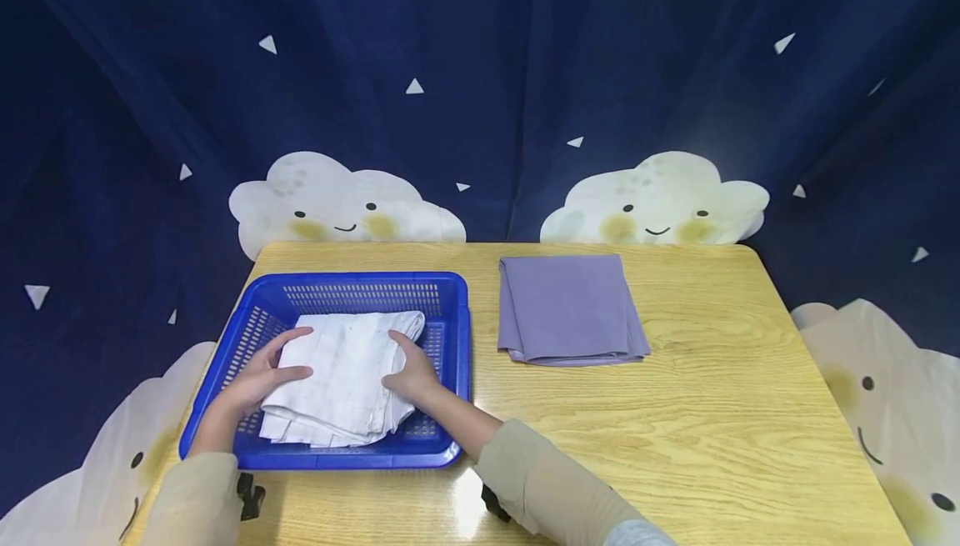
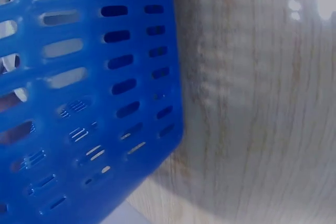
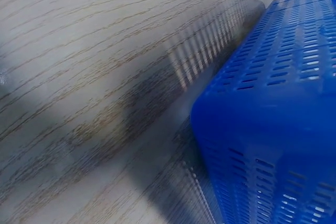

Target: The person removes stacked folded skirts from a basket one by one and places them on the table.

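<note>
A folded white cloth (image 1: 341, 375), several layers thick, lies inside a blue plastic basket (image 1: 322, 460). My left hand (image 1: 258, 375) grips the cloth's left side, thumb and a finger showing over its top. On the opposite side my right hand (image 1: 415, 375) holds the cloth's right edge, thumb and forefinger on the upper layer. The other fingers of both hands are hidden by the cloth. Both wrist views show mainly the slotted outside of the basket (image 2: 115, 129) (image 3: 252, 108); neither shows the fingers. Through the slots in the left wrist view, bits of white are visible.
A folded purple cloth (image 1: 566, 308) lies on the wooden table (image 1: 720, 413), to the right of the basket. Behind the table hangs a dark blue curtain (image 1: 480, 54) with white triangles and smiling clouds. The basket stands near the table's left edge.
</note>
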`<state>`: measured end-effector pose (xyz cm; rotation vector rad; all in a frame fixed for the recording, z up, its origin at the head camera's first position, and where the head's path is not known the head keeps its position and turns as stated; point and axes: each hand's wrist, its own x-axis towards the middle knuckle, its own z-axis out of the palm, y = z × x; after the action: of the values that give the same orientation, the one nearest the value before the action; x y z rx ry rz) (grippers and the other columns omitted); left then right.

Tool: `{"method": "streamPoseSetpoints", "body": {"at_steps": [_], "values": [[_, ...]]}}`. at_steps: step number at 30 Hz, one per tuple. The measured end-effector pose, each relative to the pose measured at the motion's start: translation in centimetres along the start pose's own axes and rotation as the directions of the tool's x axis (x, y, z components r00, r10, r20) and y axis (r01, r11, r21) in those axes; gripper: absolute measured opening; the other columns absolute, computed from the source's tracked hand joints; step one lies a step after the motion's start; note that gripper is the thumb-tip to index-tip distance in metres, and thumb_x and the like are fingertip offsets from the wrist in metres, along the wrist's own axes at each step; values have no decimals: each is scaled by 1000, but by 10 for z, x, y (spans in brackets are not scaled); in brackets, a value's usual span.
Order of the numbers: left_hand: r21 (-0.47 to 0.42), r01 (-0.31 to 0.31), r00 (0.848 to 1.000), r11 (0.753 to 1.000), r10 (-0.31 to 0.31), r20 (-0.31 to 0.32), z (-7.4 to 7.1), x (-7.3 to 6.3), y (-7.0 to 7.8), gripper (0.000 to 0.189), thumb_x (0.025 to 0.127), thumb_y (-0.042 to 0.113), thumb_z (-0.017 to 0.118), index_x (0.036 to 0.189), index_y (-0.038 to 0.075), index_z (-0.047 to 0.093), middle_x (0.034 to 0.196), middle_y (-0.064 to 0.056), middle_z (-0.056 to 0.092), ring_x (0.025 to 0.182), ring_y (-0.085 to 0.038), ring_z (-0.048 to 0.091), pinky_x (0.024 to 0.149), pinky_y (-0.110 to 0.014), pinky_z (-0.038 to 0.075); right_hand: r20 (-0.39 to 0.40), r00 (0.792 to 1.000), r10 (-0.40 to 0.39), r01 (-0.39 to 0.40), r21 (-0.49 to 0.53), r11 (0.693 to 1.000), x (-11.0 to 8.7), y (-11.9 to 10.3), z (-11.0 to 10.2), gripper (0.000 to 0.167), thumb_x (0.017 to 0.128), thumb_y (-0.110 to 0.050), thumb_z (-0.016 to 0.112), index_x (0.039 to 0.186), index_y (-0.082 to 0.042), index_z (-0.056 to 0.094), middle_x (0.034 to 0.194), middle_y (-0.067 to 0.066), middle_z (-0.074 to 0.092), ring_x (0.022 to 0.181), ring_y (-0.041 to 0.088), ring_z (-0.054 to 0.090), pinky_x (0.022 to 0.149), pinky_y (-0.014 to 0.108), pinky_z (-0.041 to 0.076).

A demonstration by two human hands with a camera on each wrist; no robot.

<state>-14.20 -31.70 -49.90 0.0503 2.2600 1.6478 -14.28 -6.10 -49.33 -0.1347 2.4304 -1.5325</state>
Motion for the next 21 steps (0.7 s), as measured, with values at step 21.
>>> {"method": "streamPoseSetpoints", "body": {"at_steps": [21], "values": [[110,1,991,994,14,-131,-1,-11,14,69,81,13,67,140,5,31,149,-22,12,131,-44,19,99,-59,28,-10,991,-134,134,-3,991,2,2,-6,76,63,13,60,134,-8,44,133,14,49,122,30,44,99,39,39]]}}
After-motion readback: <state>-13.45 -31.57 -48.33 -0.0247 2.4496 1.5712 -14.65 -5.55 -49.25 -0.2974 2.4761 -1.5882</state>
